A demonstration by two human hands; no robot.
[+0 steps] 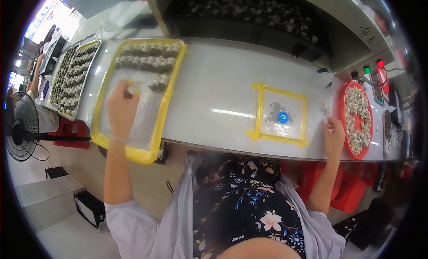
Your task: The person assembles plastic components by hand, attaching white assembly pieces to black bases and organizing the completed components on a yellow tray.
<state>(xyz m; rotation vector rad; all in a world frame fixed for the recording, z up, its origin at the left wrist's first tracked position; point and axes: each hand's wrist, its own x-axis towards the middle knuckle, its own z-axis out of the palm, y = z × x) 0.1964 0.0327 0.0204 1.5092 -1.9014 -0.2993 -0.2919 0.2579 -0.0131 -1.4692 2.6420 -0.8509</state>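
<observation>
On the left, my left hand (121,109) is over a yellow-edged tray (171,111). Its fingertips pinch a small pale-and-dark piece (134,87). Rows of similar pieces (145,62) stand in the far part of that tray, with a shorter group (158,82) at its right side. My right hand (334,136) rests low over the table, just left of a red round tray (344,108) filled with small whitish pieces (358,129). Its fingers are closed together, and what they hold is too small to make out. A few loose whitish pieces (326,108) lie just beyond them.
Between my hands, a square of yellow tape (260,111) on the white table surrounds a blue round cap (283,117) and dark wet spots. A large machine (330,40) stands behind. More filled trays (76,80) and a black fan (24,127) are at the left.
</observation>
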